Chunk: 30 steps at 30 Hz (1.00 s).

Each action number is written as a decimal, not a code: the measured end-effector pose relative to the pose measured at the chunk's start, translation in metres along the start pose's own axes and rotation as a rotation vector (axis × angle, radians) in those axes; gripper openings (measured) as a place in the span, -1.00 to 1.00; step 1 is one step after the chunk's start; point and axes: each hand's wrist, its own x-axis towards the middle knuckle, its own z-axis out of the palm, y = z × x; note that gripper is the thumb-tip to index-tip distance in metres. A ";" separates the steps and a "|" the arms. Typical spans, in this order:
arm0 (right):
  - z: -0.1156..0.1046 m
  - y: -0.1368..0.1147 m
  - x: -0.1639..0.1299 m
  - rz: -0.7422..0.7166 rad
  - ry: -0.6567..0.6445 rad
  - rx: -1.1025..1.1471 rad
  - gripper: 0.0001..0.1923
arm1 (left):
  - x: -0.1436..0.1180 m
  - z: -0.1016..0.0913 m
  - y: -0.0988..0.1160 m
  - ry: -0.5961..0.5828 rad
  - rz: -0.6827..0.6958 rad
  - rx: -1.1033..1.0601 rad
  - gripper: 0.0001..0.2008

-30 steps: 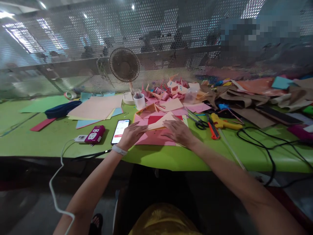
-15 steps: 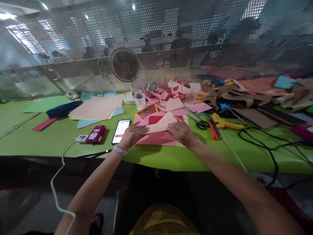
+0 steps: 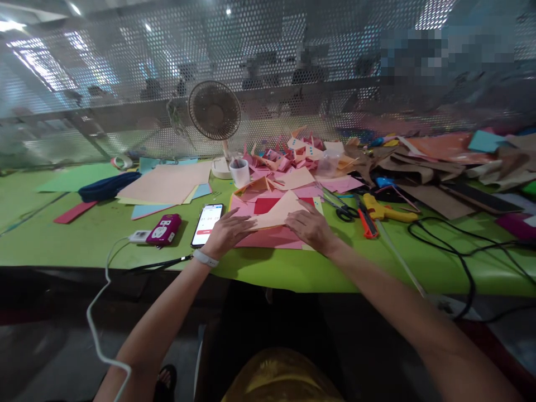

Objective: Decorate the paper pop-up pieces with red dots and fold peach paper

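A folded sheet of peach paper [image 3: 276, 215] lies between my two hands, with one pointed part rising at its far side. My left hand [image 3: 230, 230] holds its left end, fingers bent over the edge. At the right end, my right hand [image 3: 309, 224] grips the paper with its fingers curled on top. The thumbs are mostly hidden. Beneath it are pink sheets [image 3: 272, 239] and a red piece [image 3: 309, 201]. A smartphone [image 3: 205, 222] with a running timer lies close to my left hand.
Folded pink and orange paper pieces [image 3: 288, 156] are heaped behind. Scissors [image 3: 345, 212], an orange cutter [image 3: 368, 224] and a yellow glue gun [image 3: 385, 210] lie to the right, near black cables [image 3: 460, 257]. Leftward are a purple power bank [image 3: 164, 230], stacked paper [image 3: 167, 180] and a fan [image 3: 214, 110].
Both hands and the folded paper stay almost in place. The right fingers have shifted very slightly on the paper.
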 end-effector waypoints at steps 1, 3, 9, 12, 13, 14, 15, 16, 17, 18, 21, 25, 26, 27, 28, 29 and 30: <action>0.000 -0.001 0.001 0.002 -0.005 0.006 -0.77 | 0.001 0.000 0.003 0.016 0.001 0.033 -0.71; 0.000 -0.002 0.002 0.010 -0.015 0.018 -0.76 | 0.005 0.001 0.011 0.034 0.014 0.103 -0.64; 0.001 -0.003 0.002 -0.009 -0.026 0.005 -0.75 | 0.017 0.011 0.026 0.033 0.099 0.195 -0.65; 0.001 -0.002 0.002 -0.026 -0.024 0.010 -0.75 | 0.019 0.014 0.028 0.039 0.119 0.202 -0.70; 0.002 -0.002 0.001 -0.025 -0.022 0.022 -0.75 | 0.019 0.015 0.028 0.043 0.123 0.202 -0.71; 0.002 -0.002 0.001 -0.020 -0.017 0.034 -0.75 | 0.019 0.015 0.028 0.043 0.125 0.202 -0.72; 0.002 -0.002 0.001 -0.015 -0.012 0.045 -0.75 | 0.019 0.015 0.028 0.041 0.125 0.202 -0.72; 0.003 -0.002 0.001 -0.012 -0.010 0.054 -0.74 | 0.019 0.015 0.029 0.036 0.123 0.203 -0.73; 0.003 -0.002 0.001 -0.012 -0.009 0.062 -0.74 | 0.018 0.015 0.029 0.028 0.119 0.204 -0.73; 0.003 -0.003 0.001 -0.014 -0.011 0.070 -0.75 | 0.018 0.015 0.029 0.017 0.113 0.206 -0.74; 0.002 -0.002 0.001 -0.011 -0.033 0.085 -0.75 | 0.015 0.013 0.028 -0.028 0.074 0.194 -0.78; -0.002 0.002 -0.002 0.054 -0.077 0.098 -0.74 | 0.006 0.006 0.019 -0.036 -0.015 0.092 -0.80; -0.003 0.003 -0.002 0.059 -0.088 0.117 -0.75 | 0.002 0.004 0.016 -0.041 -0.027 0.078 -0.80; -0.003 0.004 -0.003 0.054 -0.100 0.141 -0.75 | -0.001 0.002 0.012 -0.057 -0.025 0.074 -0.81; -0.004 0.004 -0.004 0.039 -0.117 0.165 -0.75 | -0.004 0.000 0.009 -0.084 -0.010 0.073 -0.81; -0.004 0.004 -0.004 0.021 -0.142 0.191 -0.76 | -0.008 -0.002 0.006 -0.114 0.010 0.070 -0.82; -0.004 0.003 -0.005 0.013 -0.171 0.220 -0.76 | -0.011 -0.003 0.004 -0.137 0.025 0.062 -0.83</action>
